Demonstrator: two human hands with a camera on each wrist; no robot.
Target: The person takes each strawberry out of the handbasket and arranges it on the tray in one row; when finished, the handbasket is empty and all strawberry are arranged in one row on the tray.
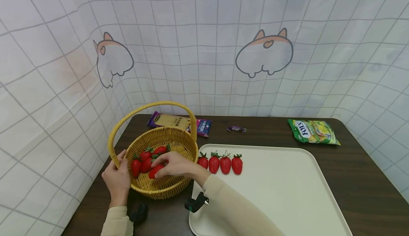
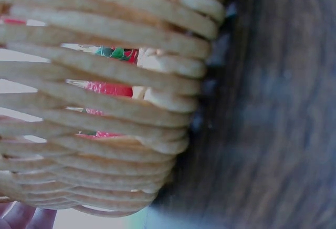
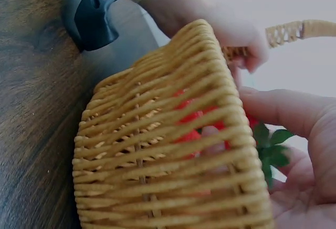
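Observation:
A yellow woven basket [image 1: 163, 192] with a tall hoop handle stands at the left of the table. My left hand [image 1: 116, 179] grips its left rim by the foot of the handle. Inside, my right hand [image 1: 174, 164] pinches a red strawberry [image 1: 154, 172] between thumb and fingers. Several other strawberries [image 1: 136, 167] lie beside it in the basket. In the right wrist view, green leaves [image 3: 272, 147] show between the right hand [image 3: 320, 155] and the basket wall [image 3: 173, 150]. Through the weave in the left wrist view, part of a strawberry [image 2: 110, 89] is visible.
Right of the basket lies a large white tray [image 1: 274, 186], with a row of strawberries [image 1: 225, 165] near its upper left corner. Behind are a purple-and-yellow snack packet [image 1: 172, 121], a small wrapped candy [image 1: 236, 129] and a green candy bag [image 1: 314, 132]. My right forearm crosses the tray.

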